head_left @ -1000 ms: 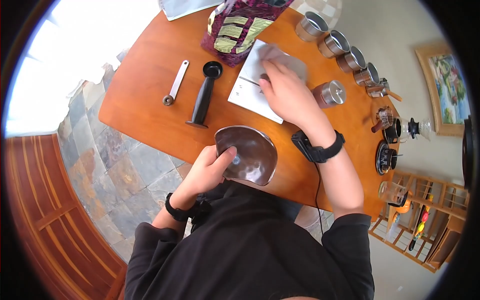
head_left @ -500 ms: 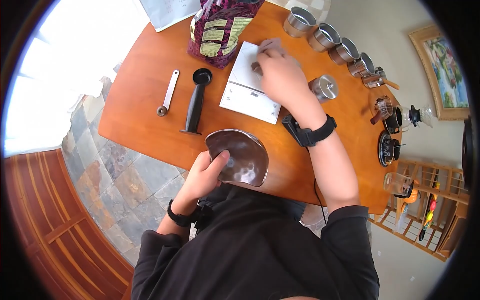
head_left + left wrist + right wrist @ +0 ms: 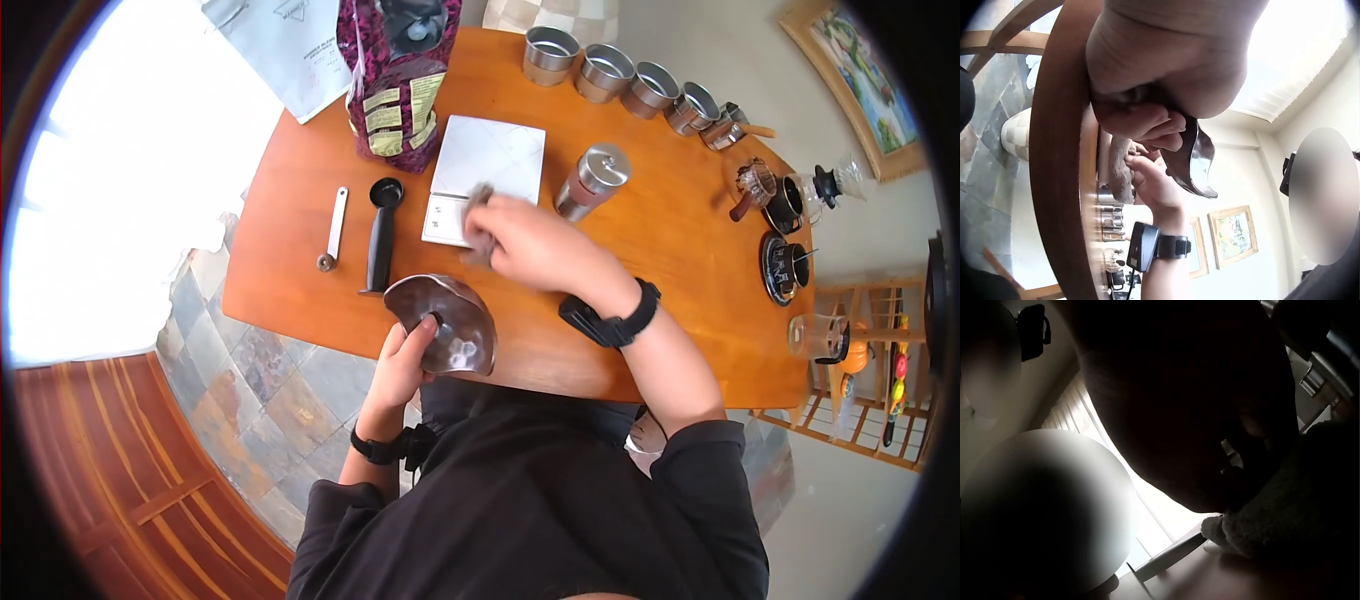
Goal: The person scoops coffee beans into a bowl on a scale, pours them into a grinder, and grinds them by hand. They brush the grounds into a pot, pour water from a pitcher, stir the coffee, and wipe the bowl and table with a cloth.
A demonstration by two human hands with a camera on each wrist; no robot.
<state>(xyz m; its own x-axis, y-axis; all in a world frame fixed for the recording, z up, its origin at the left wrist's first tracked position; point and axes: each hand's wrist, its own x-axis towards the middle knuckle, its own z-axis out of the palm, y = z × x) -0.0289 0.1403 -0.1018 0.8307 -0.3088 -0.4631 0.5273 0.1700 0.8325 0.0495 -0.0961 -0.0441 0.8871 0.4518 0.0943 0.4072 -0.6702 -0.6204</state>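
My left hand (image 3: 402, 362) holds a dark brown, glossy, shallow bowl (image 3: 462, 330) with a curved, uneven rim, the thumb pressed on its inner face. In the left wrist view, fingers (image 3: 1147, 122) curl beneath the bowl (image 3: 1188, 162). My right hand (image 3: 540, 242) grips a bunched grey-brown cloth (image 3: 480, 222) over the near part of a flat white scale (image 3: 492, 150). The fluffy cloth (image 3: 1120, 172) hangs from the fingers in the left wrist view. The right wrist view is dark, with the cloth (image 3: 1266, 519) low at the right.
Left of the scale lie a black long-handled scoop (image 3: 380, 240) and a metal crank handle (image 3: 336, 225). Behind are a purple bag (image 3: 400, 120) and a white bag (image 3: 285, 55). A metal grinder (image 3: 597, 178) stands to the right; several metal cups (image 3: 605, 72) line the far edge.
My right hand has swept the cloth from the scale's far right part to its near side. The left hand keeps its hold on the bowl. The head view has turned somewhat.
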